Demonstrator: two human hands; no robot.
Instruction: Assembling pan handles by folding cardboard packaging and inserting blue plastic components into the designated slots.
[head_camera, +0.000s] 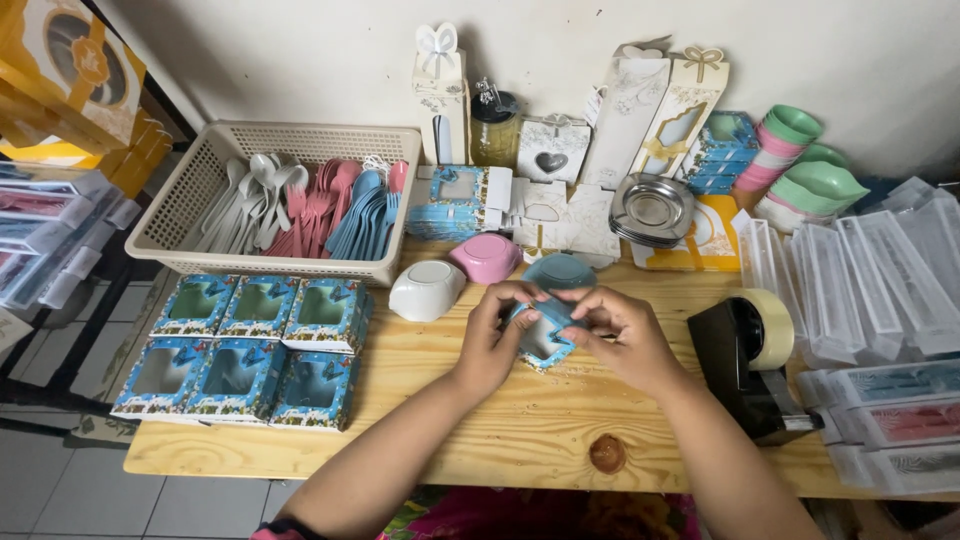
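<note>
Small blue window box (541, 338) sits mid-counter (520, 420), clasped betw both hands: left hand (492, 338) grip grasping its left side, right hand (618, 335) fingers pinching top edge. White bowl (426, 289) & pink bowl (485, 257) just behind, tape dispenser (752, 368) to the right

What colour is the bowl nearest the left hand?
White bowl, just beyond the left hand; head view.

A cutlery basket (200, 190) beside a tape dispenser (750, 365).
</note>
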